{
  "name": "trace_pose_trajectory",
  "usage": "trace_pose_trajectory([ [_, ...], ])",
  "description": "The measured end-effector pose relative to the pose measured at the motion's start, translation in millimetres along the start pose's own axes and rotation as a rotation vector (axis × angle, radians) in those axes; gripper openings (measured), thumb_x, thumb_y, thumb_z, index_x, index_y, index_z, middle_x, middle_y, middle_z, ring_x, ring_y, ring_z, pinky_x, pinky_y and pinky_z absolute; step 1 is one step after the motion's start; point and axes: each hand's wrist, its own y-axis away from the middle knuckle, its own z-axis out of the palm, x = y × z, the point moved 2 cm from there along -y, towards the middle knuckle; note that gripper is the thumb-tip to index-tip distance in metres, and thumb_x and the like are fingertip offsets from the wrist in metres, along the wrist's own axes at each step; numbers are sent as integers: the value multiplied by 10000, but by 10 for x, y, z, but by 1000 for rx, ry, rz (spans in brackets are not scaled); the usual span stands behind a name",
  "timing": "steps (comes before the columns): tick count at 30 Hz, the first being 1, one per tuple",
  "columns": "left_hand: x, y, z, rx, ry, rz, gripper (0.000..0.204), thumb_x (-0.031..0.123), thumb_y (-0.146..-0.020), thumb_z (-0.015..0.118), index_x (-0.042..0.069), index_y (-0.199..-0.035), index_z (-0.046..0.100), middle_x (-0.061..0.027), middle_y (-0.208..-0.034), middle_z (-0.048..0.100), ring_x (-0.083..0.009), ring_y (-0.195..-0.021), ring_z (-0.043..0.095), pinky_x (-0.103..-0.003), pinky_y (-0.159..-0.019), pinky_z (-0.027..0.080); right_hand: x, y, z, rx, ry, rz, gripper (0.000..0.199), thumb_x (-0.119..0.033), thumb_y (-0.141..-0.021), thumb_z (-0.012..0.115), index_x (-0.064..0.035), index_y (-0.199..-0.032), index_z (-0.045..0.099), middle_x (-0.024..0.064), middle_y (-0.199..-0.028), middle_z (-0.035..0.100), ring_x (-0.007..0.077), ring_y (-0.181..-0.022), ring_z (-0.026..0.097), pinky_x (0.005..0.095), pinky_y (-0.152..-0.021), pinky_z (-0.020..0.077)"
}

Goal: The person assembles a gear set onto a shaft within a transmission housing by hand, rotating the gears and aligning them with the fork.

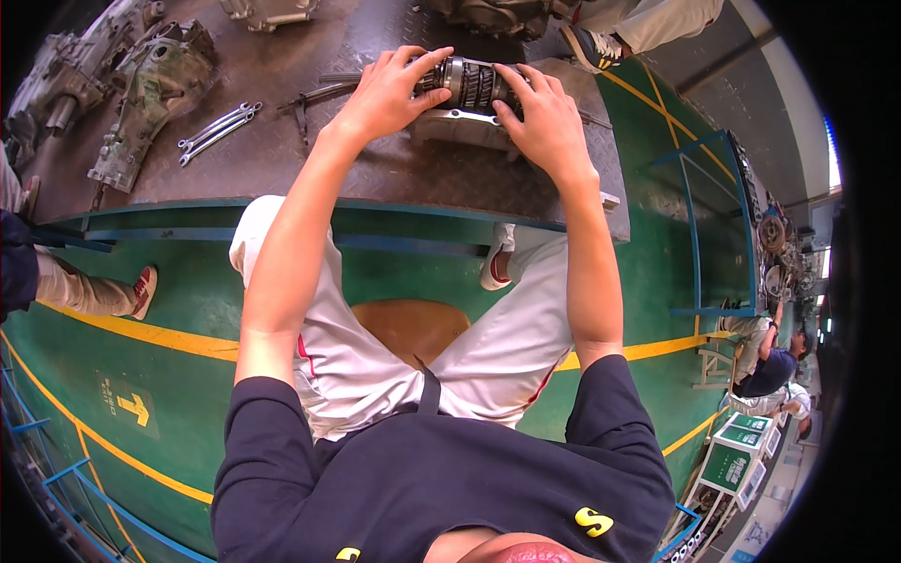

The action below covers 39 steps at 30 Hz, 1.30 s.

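A gear shaft (472,84) with several toothed gears lies crosswise over a grey metal housing (460,129) on the workbench. My left hand (392,92) grips its left end, with the thumb on the near side and the fingers reaching over the top. Around the right end curls my right hand (542,120), its thumb on the near side too. The palms and part of the fingers hide both shaft ends. Whether the shaft rests in the housing or is slightly raised, I cannot tell.
Combination wrenches (218,131) and a dark bar tool (314,101) lie left of my hands. Gearbox casings (160,98) stand at the far left, and another metal casing (267,9) sits at the back. The brown workbench (375,174) ends close before me. Other people's legs show around it.
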Motion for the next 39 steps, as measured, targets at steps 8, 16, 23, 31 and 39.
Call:
trace_pose_trajectory([
  [8, 10, -10, -26, -7, 9, 9, 609, 409, -869, 708, 245, -1420, 507, -121, -1357, 520, -344, -1275, 453, -461, -1072, 387, 25, 33, -29, 12, 12, 27, 482, -292, -883, 632, -175, -1345, 556, 104, -1300, 591, 311, -1211, 534, 461, -983, 439],
  [16, -69, -20, -91, -38, 65, -1, 589, 361, -837, 750, 212, -1374, 558, -96, -1362, 521, -337, -1291, 445, -439, -1085, 394, 30, 41, -51, 13, -5, 108, 496, -299, -860, 625, -158, -1332, 568, 140, -1322, 579, 327, -1231, 521, 471, -1007, 424],
  [23, -97, -31, -137, -63, 105, -30, 679, 332, -790, 798, 198, -1399, 530, -114, -1401, 484, -340, -1303, 432, -439, -1098, 381, 3, 49, -39, 19, 14, 169, 505, -318, -852, 621, -135, -1321, 577, 149, -1323, 573, 333, -1235, 514, 481, -1009, 422],
  [31, -5, -138, -150, -117, 171, 30, 657, 259, -741, 823, 175, -1349, 589, -90, -1374, 518, -326, -1276, 449, -420, -1094, 380, 25, 52, -8, 26, -73, 115, 484, -320, -878, 638, -56, -1281, 591, 157, -1292, 565, 340, -1220, 497, 476, -1008, 416],
  [39, 122, -190, -131, -117, 208, 86, 691, 205, -710, 824, 102, -1348, 580, -98, -1364, 579, -318, -1274, 465, -417, -1101, 369, -40, 39, 39, 48, -60, 146, 520, -325, -867, 654, -81, -1318, 568, 159, -1305, 561, 336, -1221, 495, 491, -994, 413],
])
